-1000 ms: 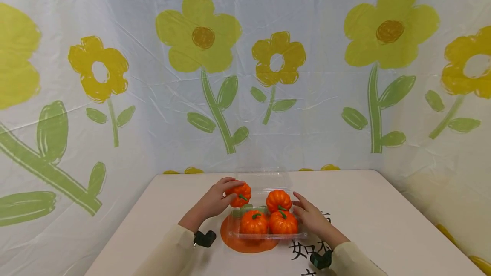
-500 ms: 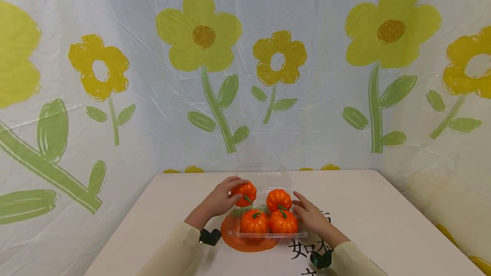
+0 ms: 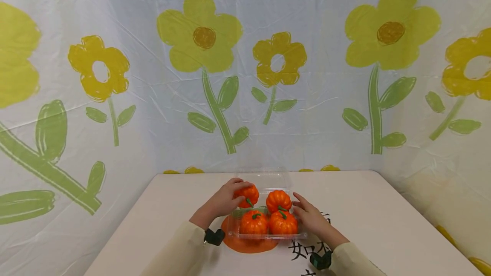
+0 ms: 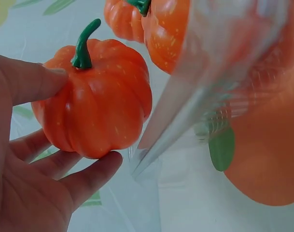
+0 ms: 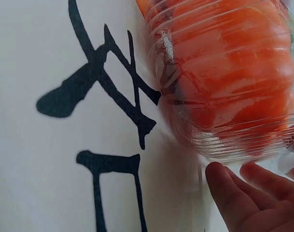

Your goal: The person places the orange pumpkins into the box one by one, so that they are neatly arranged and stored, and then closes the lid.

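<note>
A: The left hand (image 3: 224, 201) has its thumb and fingers curled round a small orange pumpkin (image 3: 247, 195), holding it just over the far-left corner of the clear plastic tray (image 3: 268, 235). In the left wrist view the thumb (image 4: 33, 79) presses the pumpkin (image 4: 96, 101) near its green stem and the fingers cup it from below.

B: And the right hand (image 3: 310, 218)?

A: Its fingers are straight and lie against the right wall of the tray, steadying it. The right wrist view shows the fingertips (image 5: 229, 193) just at the ribbed wall (image 5: 224, 140).

B: What is in the tray?

A: 3 pumpkins sit in it: one far right (image 3: 278, 200), one near left (image 3: 253, 222), one near right (image 3: 283, 222). The far-left spot looks free, though the hand hides part of it.

B: So which step is this?

A: I judge it to be the placing of pumpkin 4, with the tray nearly filled. The tray rests on the table (image 3: 368, 212), over an orange patch (image 3: 245, 244) and beside black printed characters (image 3: 308, 248).

B: What does the next move call for?

A: Probably lowering the pumpkin straight down into that corner, stem up, clear of the tray's edge and its neighbours, then letting the fingers spread. The tray's hinged lid (image 3: 264, 180) lies open behind, so the left hand should keep from knocking it.
</note>
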`<state>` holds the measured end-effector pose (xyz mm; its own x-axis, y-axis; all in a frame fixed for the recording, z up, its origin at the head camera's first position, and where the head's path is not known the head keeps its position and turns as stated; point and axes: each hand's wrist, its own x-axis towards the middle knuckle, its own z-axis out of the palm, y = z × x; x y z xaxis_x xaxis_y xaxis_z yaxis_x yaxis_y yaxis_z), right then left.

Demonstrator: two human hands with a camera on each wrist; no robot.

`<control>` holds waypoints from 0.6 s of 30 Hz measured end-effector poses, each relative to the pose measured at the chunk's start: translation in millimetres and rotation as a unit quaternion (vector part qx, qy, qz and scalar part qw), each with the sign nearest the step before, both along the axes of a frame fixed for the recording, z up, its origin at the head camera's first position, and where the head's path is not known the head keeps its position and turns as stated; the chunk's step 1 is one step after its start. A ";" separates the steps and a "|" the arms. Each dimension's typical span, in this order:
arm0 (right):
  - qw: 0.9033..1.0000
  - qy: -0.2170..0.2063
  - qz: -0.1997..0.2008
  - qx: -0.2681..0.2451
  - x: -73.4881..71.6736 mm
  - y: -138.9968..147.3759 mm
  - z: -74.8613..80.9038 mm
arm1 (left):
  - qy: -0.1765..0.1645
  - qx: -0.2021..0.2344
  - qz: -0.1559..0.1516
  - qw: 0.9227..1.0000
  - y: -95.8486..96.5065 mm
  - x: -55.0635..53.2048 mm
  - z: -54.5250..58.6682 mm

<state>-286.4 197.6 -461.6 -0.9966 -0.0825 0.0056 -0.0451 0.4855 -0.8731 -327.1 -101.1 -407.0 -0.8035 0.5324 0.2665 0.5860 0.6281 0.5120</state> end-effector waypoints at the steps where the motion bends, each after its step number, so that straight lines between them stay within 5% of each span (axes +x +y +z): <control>1: 1.000 0.000 0.000 -0.001 -0.1 0.0 -0.1 | 0.000 -0.001 0.001 1.000 0.8 -0.2 -0.3; 18: 1.000 0.001 0.002 0.001 -2.2 -0.2 0.2 | -0.009 -0.027 -0.001 1.000 8.7 -4.0 -4.3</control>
